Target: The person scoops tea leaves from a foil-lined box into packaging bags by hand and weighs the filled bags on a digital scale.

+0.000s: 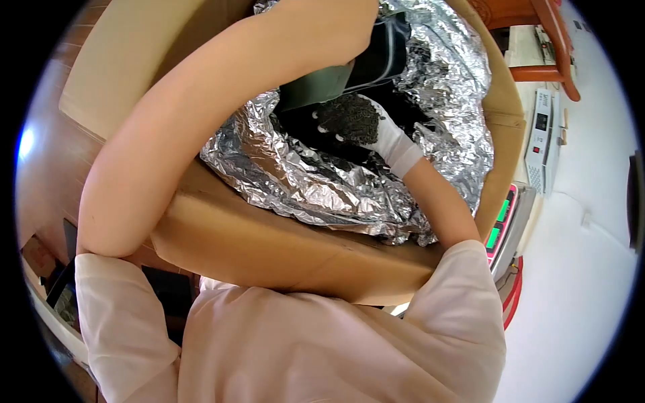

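My left hand is at the top, closed on a dark green bag, whose open mouth tilts down into a foil-lined cardboard box. My right hand, in a white glove, is inside the box just below the bag. Its palm is turned up and its fingers are spread under a heap of dark, crumbly material. More dark material lies in the hollow of the crumpled silver foil.
The large cardboard box stands against my body, one flap out at the upper left. To the right are a device with a green display, a white power unit, a red cable and a wooden chair.
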A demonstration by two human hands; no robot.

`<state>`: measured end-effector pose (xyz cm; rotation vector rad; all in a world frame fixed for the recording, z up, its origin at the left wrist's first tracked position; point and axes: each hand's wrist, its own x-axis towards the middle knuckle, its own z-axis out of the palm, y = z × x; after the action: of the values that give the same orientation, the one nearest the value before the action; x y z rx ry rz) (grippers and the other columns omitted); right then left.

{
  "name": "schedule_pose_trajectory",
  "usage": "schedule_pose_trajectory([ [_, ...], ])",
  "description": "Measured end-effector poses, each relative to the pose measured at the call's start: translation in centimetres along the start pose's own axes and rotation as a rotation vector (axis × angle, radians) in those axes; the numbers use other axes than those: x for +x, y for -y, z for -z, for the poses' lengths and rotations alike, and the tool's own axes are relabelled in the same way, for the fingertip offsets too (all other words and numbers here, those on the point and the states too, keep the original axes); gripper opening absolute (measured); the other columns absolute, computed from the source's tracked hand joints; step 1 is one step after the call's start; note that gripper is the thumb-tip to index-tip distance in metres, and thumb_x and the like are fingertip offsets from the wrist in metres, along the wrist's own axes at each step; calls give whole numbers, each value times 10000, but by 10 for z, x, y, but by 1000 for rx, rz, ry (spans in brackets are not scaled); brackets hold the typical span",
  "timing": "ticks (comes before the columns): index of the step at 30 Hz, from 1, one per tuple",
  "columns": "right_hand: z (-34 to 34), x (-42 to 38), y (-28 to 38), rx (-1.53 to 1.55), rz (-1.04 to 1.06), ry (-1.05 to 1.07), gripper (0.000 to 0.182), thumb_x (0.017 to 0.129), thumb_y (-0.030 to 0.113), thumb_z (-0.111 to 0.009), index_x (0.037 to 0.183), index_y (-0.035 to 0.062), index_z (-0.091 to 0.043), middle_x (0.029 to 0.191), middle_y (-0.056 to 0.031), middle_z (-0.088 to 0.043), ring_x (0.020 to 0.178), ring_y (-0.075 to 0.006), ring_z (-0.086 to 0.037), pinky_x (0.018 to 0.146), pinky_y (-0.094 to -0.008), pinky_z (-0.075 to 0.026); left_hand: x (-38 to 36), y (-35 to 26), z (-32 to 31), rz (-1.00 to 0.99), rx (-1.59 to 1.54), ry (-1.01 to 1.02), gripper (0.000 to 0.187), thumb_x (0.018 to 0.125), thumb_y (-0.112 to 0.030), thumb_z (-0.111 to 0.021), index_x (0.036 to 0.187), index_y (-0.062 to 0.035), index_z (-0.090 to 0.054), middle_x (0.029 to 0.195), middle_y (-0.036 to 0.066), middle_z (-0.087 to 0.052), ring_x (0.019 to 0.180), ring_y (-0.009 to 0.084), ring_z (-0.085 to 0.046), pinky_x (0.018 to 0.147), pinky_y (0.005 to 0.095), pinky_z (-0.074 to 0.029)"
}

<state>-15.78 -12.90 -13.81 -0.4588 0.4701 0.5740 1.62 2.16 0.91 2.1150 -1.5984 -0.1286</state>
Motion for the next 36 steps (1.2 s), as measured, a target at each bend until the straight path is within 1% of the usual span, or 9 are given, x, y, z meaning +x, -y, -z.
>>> schedule_pose_trajectory([
  [4,-22,-42,0,51,156,-33,496,969,337,-268,1292,7,-449,1220,-201,-549,994,-379,-601,697,-372,-562,8,2,-22,21,-33,74,199,800,-27,-435,855,25,-619,586,133,-627,506,212,-630,517,324,-528],
  [6,-37,-62,2,110,235,14,497,967,341,-270,1313,18,-424,1238,-222,-528,1006,-394,-591,693,-377,-569,9,-9,-22,203,-126,150,204,717,-41,-552,536,-22,-644,512,84,-617,501,184,-635,498,313,-520],
  [7,-53,-73,-1,-262,355,-386,490,967,332,-270,1324,24,-404,1253,-240,-507,1010,-403,-586,687,-384,-571,8,-12,-21,202,-125,127,204,717,-41,-552,536,-22,-644,512,84,-617,501,184,-635,498,313,-520],
  [15,-108,-108,23,126,378,51,413,966,218,-309,1306,-2,-395,1201,-210,-523,1051,-351,-563,756,-393,-568,3,-23,-21,171,-370,394,203,730,1,-472,587,33,-612,532,114,-618,494,203,-630,516,323,-528],
  [18,-113,-105,26,-821,467,-470,424,969,247,-300,1298,2,-407,1233,-215,-508,1117,-340,-524,917,-467,-470,1,-25,-19,158,-372,420,212,738,7,-452,582,48,-589,547,128,-621,498,216,-631,521,336,-529],
  [21,-113,-100,31,317,371,60,480,967,321,-291,1298,-11,-397,1286,-226,-473,1190,-334,-464,1027,-497,-338,2,-26,-22,173,-380,415,224,744,-19,-493,566,15,-625,540,101,-626,485,190,-625,496,310,-522],
  [26,-165,-91,31,-296,426,-568,614,944,383,-370,1402,-11,-263,1467,-280,-114,1299,-434,-274,1057,-524,-263,3,-24,-23,164,-417,359,224,748,-60,-543,566,-13,-664,521,80,-622,464,167,-615,457,286,-509],
  [30,-184,-93,27,-763,511,-709,518,944,355,-371,1284,-26,-459,1341,-229,-409,962,-275,-588,746,-291,-518,4,-26,-13,238,-376,342,235,764,-56,-516,577,9,-643,537,100,-624,466,174,-615,422,289,-503],
  [36,-129,-89,29,-782,475,-895,442,923,275,-322,951,-40,-631,751,-107,-620,576,-162,-573,481,-244,-449,10,-14,7,321,-406,119,171,786,-12,-439,754,57,-592,576,131,-614,495,210,-616,433,321,-493],
])
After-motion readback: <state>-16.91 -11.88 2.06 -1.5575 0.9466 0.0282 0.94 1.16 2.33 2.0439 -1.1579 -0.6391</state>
